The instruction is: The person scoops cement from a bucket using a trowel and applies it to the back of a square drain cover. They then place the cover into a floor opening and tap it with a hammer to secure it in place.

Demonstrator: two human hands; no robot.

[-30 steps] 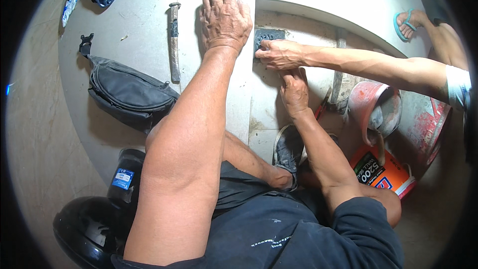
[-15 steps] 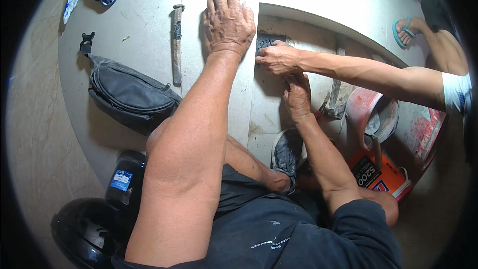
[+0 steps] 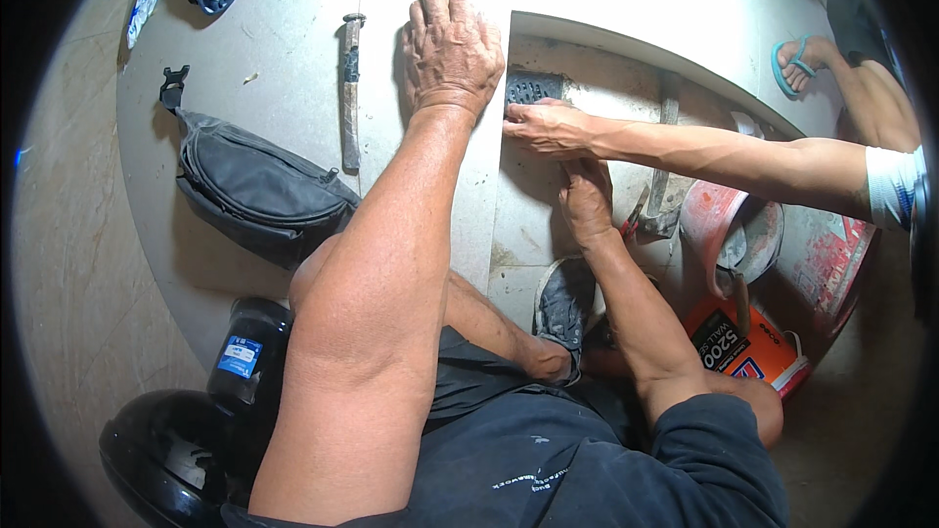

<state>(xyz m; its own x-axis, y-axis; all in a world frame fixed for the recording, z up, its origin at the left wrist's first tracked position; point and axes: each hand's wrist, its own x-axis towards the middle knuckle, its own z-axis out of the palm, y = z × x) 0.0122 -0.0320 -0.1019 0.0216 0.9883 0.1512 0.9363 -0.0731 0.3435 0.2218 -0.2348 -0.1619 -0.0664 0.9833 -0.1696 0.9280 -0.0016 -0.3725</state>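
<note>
My left hand [image 3: 454,57] lies palm down on a large pale tile [image 3: 411,210], fingers stretched out, close to the edge of a recess. Lower right, my right hand [image 3: 587,199] reaches into that recess. Its fingers look bunched, with their tips hidden below a co-worker's forearm, so anything they hold does not show. The co-worker's hand [image 3: 550,130] comes in from the right, fingers curled at the tile's edge just above my right hand. Beyond it, a dark drain grate [image 3: 535,88] with slots sits in the recess floor.
A hammer [image 3: 351,93] and a black waist bag [image 3: 259,171] lie on the left. On the right are a long-handled tool [image 3: 667,156], red-handled pliers [image 3: 634,220], a stained bucket [image 3: 729,225] and an orange container [image 3: 748,347]. A sandalled foot [image 3: 802,61] stands far right.
The co-worker's hand has slid slightly toward me, and more of the drain grate shows. My left hand stays flat on the tile; my right hand has hardly moved.
</note>
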